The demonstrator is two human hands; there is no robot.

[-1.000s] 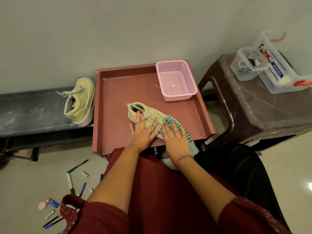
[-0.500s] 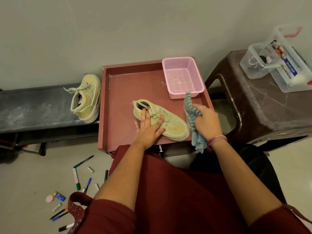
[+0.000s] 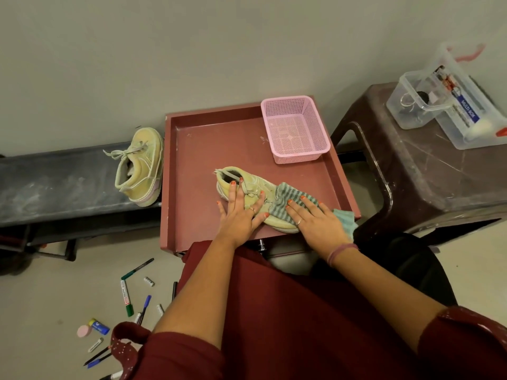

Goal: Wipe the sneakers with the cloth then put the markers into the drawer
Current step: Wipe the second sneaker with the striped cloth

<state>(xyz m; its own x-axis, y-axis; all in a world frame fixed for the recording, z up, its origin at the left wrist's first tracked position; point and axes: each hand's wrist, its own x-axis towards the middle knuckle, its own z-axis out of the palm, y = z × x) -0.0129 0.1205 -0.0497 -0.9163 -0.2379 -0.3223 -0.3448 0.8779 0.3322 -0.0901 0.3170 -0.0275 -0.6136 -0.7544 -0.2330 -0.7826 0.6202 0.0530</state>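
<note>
A pale yellow sneaker (image 3: 248, 185) lies on its side on the red tray-top (image 3: 208, 149) of a drawer unit. My left hand (image 3: 239, 215) rests flat on its laces and heel part, fingers spread. My right hand (image 3: 315, 220) presses a striped teal cloth (image 3: 282, 198) onto the sneaker's toe with straight fingers. A second sneaker (image 3: 140, 165) sits on the dark bench (image 3: 55, 185) to the left. Several markers (image 3: 126, 297) and pens lie scattered on the floor at lower left. The drawer's knob (image 3: 262, 244) shows just under the tray's front edge.
A pink mesh basket (image 3: 295, 127) stands at the tray's back right corner. A brown plastic stool (image 3: 428, 171) at right carries clear storage boxes (image 3: 450, 105). Small caps, batteries and a glue stick (image 3: 98, 326) lie among the pens on the floor.
My right hand had lifted the cloth off to the right of the sneaker; it now lies flat on the toe again, pressing the cloth down. My left hand stays on the sneaker.
</note>
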